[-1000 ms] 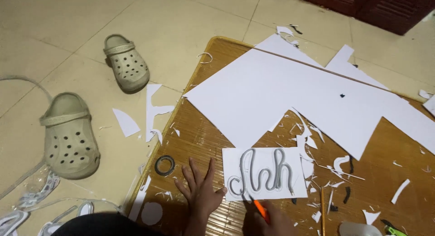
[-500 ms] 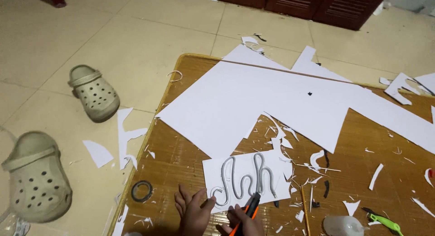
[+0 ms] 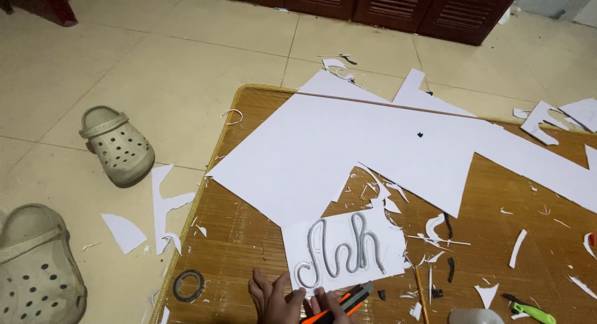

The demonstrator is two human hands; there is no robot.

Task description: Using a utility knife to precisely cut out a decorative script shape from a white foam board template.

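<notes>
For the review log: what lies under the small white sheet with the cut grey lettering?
The small white sheet lies on the woven mat, its top edge apparently overlapping the large white sheet. The left hand presses its lower edge. Anything beneath is covered.

orange cutter [image 3: 342,301] – tilted at white sheet's [image 3: 345,249] edge

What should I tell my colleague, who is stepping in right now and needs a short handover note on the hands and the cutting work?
Left hand: flat, fingers pressing the lower left edge of the small white sheet.
Right hand: gripping the orange and black utility knife, blade end at the sheet's bottom edge.
The sheet lies on the woven mat, below the large white board.
Done: grey looped letter outlines show on the sheet; scraps litter the mat.
Left: the letters are not yet separated from the sheet.
</notes>
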